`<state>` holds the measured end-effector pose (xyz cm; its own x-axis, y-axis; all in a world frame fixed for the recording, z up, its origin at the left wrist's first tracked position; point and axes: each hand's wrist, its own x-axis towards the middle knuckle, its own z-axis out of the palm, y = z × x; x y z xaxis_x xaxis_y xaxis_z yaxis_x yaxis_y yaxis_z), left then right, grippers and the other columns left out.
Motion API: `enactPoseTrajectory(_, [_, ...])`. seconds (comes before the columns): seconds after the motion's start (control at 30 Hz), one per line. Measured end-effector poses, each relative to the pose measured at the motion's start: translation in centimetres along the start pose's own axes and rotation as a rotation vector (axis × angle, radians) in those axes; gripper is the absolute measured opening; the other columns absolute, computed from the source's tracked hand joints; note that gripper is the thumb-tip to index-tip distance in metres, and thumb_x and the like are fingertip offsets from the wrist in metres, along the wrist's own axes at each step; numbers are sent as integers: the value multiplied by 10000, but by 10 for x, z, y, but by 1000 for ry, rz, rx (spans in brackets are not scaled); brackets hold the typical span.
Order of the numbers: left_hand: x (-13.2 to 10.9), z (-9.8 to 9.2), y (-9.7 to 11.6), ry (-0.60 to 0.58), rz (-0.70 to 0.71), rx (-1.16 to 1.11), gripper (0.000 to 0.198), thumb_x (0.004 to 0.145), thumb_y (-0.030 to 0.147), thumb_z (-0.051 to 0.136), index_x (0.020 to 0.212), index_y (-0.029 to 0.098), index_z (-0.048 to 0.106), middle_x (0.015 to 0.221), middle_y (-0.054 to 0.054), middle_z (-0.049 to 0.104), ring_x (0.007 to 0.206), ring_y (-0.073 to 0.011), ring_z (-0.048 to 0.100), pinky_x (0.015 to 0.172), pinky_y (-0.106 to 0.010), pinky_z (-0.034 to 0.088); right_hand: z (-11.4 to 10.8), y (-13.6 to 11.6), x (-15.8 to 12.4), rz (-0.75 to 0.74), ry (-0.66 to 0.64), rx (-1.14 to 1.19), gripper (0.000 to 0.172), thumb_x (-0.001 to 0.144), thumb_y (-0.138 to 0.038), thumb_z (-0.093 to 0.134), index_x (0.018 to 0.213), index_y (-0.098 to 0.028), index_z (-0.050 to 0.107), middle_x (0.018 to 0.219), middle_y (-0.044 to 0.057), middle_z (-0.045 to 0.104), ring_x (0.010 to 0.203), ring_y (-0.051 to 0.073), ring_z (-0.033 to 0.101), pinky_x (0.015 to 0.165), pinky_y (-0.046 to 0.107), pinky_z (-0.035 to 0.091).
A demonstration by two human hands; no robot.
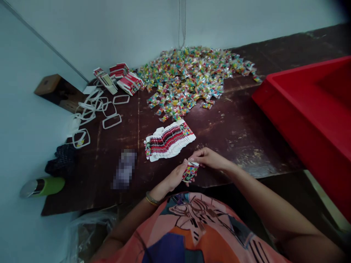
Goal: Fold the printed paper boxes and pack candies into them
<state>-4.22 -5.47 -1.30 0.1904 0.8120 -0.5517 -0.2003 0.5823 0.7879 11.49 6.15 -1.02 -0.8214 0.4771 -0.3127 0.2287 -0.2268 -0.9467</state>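
My left hand (177,176) is wrapped round a small colourful carton (190,172), held upright at the table's front edge. At the carton's top, the bent fingers of my right hand (207,157) pinch near a white flap; whether they grip the flap itself is hard to make out. Just beyond my hands lies a fanned row of flattened cartons (168,142), red and black with white edges. Behind that row spreads a big heap of small clear packets of coloured candy (189,78).
At right stands a large red bin (307,120). Bundled cartons (131,83), white loops (112,120) and a wooden box (59,91) sit at the back left. A green bottle (51,186) lies by dark cloth (62,160). A blurred patch (124,170) hides something on the table.
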Motion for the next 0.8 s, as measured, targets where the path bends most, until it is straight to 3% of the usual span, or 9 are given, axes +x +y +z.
enactPoseTrajectory(0.1, [-1, 0, -2, -36, 17, -36, 587, 848, 625, 417, 1009, 109, 647, 784, -80, 658, 647, -155, 585, 487, -223, 427, -4, 4, 4, 130, -45, 132, 384, 789, -521, 620, 793, -150, 720, 521, -37, 558, 429, 64, 415, 422, 186, 330])
enactPoseTrajectory(0.2, [0, -1, -5, -61, 18, -88, 500, 855, 544, 460, 1056, 122, 639, 886, -89, 673, 705, -158, 587, 503, -209, 429, 2, -2, -1, 2, -28, 51, 355, 818, -493, 600, 833, -162, 729, 714, 13, 656, 599, 109, 555, 552, 226, 444])
enactPoseTrajectory(0.33, [1, -1, -6, 8, -22, -201, 502, 855, 507, 441, 1116, 111, 604, 921, -107, 669, 713, -175, 601, 497, -221, 429, 19, -10, -12, -205, 145, -214, 245, 843, -392, 613, 897, -191, 744, 904, 55, 679, 827, 167, 623, 755, 293, 488])
enactPoseTrajectory(0.5, [-6, -4, -7, -146, -12, -430, 487, 848, 426, 506, 1246, 145, 516, 1063, -125, 633, 838, -210, 621, 601, -278, 484, 29, -5, -15, -270, 336, -335, 219, 876, -345, 583, 948, -216, 744, 895, 62, 670, 820, 165, 629, 725, 286, 501])
enactPoseTrajectory(0.7, [-17, -12, -9, -139, -27, -394, 486, 823, 372, 626, 1250, 166, 521, 1067, -112, 618, 849, -201, 627, 642, -292, 494, 23, -13, -24, -399, 158, -435, 240, 901, -347, 553, 1038, -242, 720, 961, 64, 660, 893, 166, 623, 760, 285, 510])
enactPoseTrajectory(0.8, [-16, -15, -6, -152, -9, -291, 467, 820, 379, 630, 1236, 182, 550, 1057, -89, 618, 863, -188, 613, 650, -274, 497, 20, -15, -30, -399, 177, -423, 245, 910, -322, 540, 1079, -253, 703, 965, 64, 665, 882, 165, 627, 761, 290, 514])
